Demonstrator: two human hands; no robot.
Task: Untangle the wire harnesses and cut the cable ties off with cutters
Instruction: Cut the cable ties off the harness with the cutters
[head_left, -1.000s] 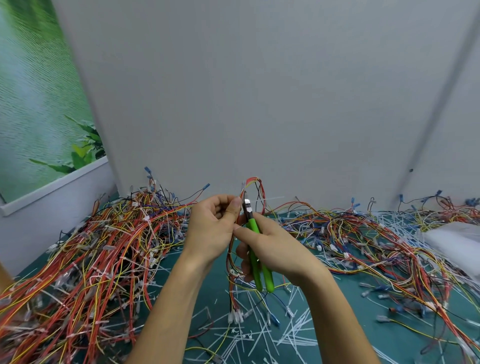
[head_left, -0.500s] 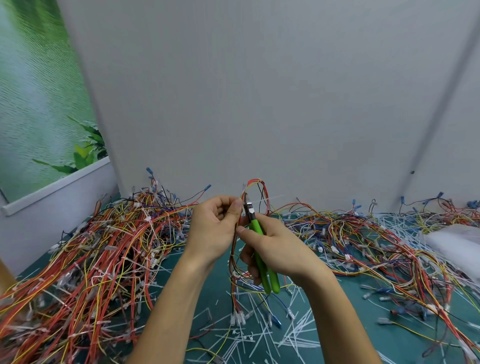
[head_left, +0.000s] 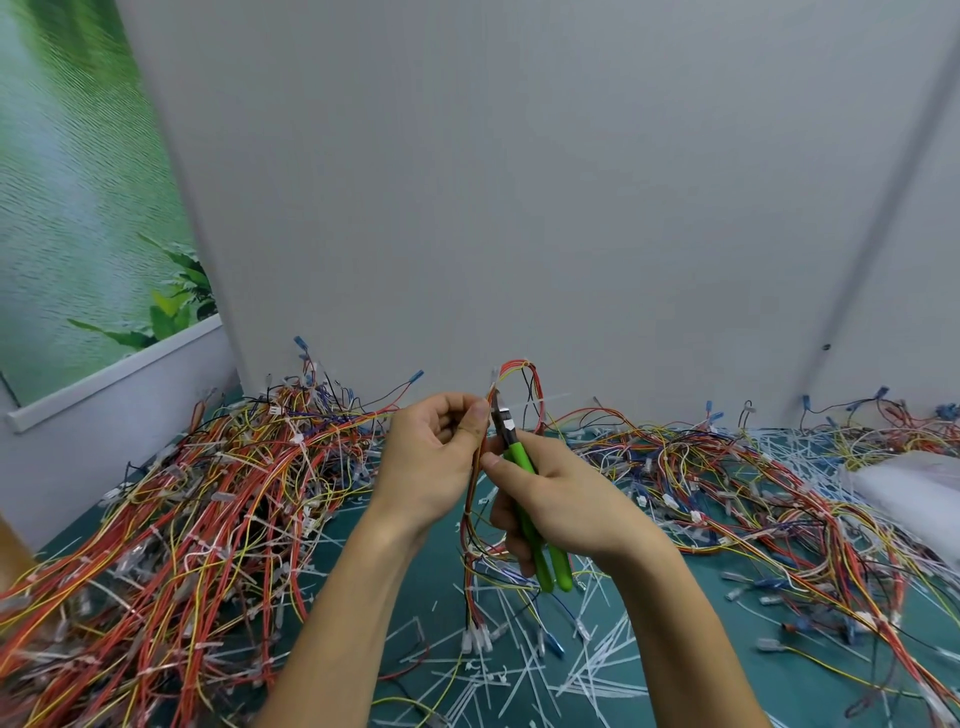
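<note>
green-handled cutters (head_left: 515, 451) are gripped in the right hand (head_left: 569, 501), tips raised beside a limp, light wire harness (head_left: 470, 525) pinched by the left hand (head_left: 431, 462) above the table's (head_left: 831, 691) middle; it is judged best held near a tie.

Surface: green mat (head_left: 696, 577).
Left: dense harness heap (head_left: 197, 519), mostly red, orange and yellow wires.
Right: looser harness spread (head_left: 727, 478), with blue and white connectors.
Front middle: cut cable ties (head_left: 519, 670), white, strewn crosswise.
Far right: white bag (head_left: 904, 483), blurred.
</note>
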